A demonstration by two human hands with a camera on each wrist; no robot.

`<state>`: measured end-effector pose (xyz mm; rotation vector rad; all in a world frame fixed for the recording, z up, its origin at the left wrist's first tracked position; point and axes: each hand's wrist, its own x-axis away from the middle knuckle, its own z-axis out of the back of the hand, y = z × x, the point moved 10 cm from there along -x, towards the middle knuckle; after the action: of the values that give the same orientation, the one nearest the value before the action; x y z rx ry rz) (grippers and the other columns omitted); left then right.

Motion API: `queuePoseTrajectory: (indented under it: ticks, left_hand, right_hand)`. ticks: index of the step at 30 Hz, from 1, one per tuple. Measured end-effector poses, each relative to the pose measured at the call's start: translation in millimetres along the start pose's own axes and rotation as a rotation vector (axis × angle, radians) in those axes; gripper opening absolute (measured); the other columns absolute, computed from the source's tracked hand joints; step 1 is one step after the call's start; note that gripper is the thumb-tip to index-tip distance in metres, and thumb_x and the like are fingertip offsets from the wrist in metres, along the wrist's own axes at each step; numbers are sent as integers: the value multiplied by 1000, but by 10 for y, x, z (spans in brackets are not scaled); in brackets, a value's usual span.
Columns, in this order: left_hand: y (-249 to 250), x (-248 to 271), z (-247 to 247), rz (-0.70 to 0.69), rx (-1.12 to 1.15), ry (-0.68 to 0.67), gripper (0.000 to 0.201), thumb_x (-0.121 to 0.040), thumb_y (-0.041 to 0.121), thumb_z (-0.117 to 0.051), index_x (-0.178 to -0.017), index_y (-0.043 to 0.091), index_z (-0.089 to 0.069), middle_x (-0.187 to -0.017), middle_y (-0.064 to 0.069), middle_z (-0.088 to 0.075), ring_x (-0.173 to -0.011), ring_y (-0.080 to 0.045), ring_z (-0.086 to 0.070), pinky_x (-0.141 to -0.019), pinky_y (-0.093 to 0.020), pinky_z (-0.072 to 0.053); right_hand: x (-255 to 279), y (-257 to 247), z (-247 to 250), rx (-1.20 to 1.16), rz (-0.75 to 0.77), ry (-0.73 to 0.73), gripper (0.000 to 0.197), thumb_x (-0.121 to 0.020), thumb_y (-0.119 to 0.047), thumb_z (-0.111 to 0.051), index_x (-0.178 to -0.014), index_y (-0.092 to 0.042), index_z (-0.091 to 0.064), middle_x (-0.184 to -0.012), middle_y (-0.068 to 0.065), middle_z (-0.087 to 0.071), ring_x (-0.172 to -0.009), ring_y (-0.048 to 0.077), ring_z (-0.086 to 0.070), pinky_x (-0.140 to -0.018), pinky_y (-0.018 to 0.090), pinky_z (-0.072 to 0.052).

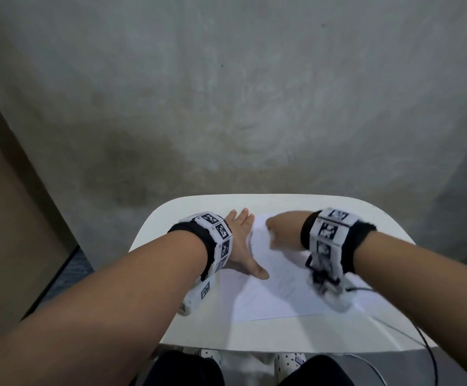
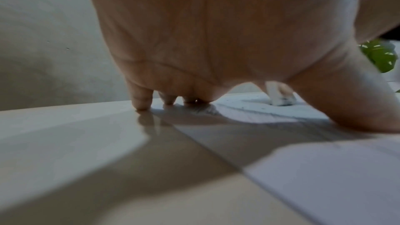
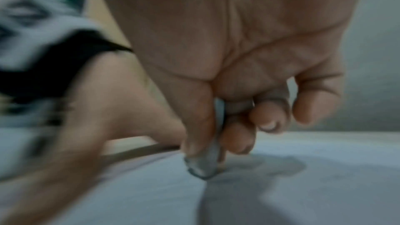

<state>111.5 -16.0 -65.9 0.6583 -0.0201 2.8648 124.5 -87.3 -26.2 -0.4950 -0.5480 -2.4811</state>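
— Paper flat on the table; why is your left hand spread over its edge?
— To stop it sliding; my right hand pinches the eraser, tip down on the paper, for rubbing out marks.

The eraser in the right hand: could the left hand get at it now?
Probably yes: the left hand rests flat on the paper near the eraser, with nothing between them.
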Motion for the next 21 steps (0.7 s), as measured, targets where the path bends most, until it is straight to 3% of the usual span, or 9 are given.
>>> queuePoseTrajectory:
  ticks: [2, 3, 7, 10, 12, 15, 18, 21]
  left_hand:
    - [-3, 9, -8, -3, 0, 3, 135, -65, 82, -62, -152, 16, 18, -160, 0, 24, -148, -23, 18, -118, -47, 0]
    - [6, 7, -5, -4, -8, 4, 135, -65, 81, -62, -152, 15, 18, -160, -1, 24, -148, -23, 18, -118, -47, 0]
    - [16, -4, 23, -4, -13, 10, 135, -66, 79, -64, -152, 14, 18, -160, -2, 22, -148, -24, 17, -118, -45, -1]
    - [-2, 5, -9, -2, 6, -1, 135, -65, 81, -62, -152, 16, 19, -160, 0, 24, -148, -23, 18, -118, -46, 1]
    - [6, -2, -3, -2, -8, -6, 135, -66, 80, -63, -152, 15, 19, -160, -1, 24, -148, -24, 18, -118, -46, 0]
    - [21, 2, 13, -6, -17, 0, 135, -67, 79, -63, -152, 13, 19, -160, -2, 24, -148, -24, 18, -118, -44, 0]
    - [-1, 12, -10, 1, 12, 13, 135, -65, 81, -63, -152, 17, 18, -160, 0, 23, -148, -22, 18, -118, -46, 1]
    - [10, -1, -3, 6, 0, -9, 135, -66, 78, -64, -152, 15, 19, -160, -1, 24, -148, -23, 19, -118, -45, 1]
  right_hand:
    - [16, 245, 106, 13, -106, 70, 12, -90, -23, -53, -96, -13, -57, -104, 3, -65, -88, 25, -61, -74, 27, -46]
    - [24, 209, 110, 58, -104, 92, 10, -88, -22, -55, -95, -16, -55, -104, 1, -65, -87, 25, -62, -75, 28, -47]
    - [106, -176, -13, 30, 43, 5, 29, -94, -20, -53, -120, -8, -52, -119, 5, -62, -108, 25, -60, -75, 30, -42]
    - [82, 201, 120, -1, -80, 78, 14, -92, -23, -52, -100, -12, -53, -114, 7, -65, -94, 26, -60, -84, 33, -50]
    - [106, 65, 29, 54, -54, 40, 18, -90, -22, -57, -106, -17, -51, -113, 2, -63, -97, 24, -61, -81, 32, -49]
    - [163, -209, -56, -38, 69, -22, 26, -91, -22, -57, -114, -12, -52, -113, 6, -62, -99, 24, -60, -79, 31, -46]
    - [95, 166, 102, -59, -57, 52, 17, -92, -22, -51, -105, -12, -55, -114, 6, -65, -89, 23, -56, -80, 31, -46]
    - [143, -124, 36, 35, 2, 22, 28, -95, -19, -51, -121, -11, -53, -120, 5, -61, -106, 25, -60, -82, 34, -46]
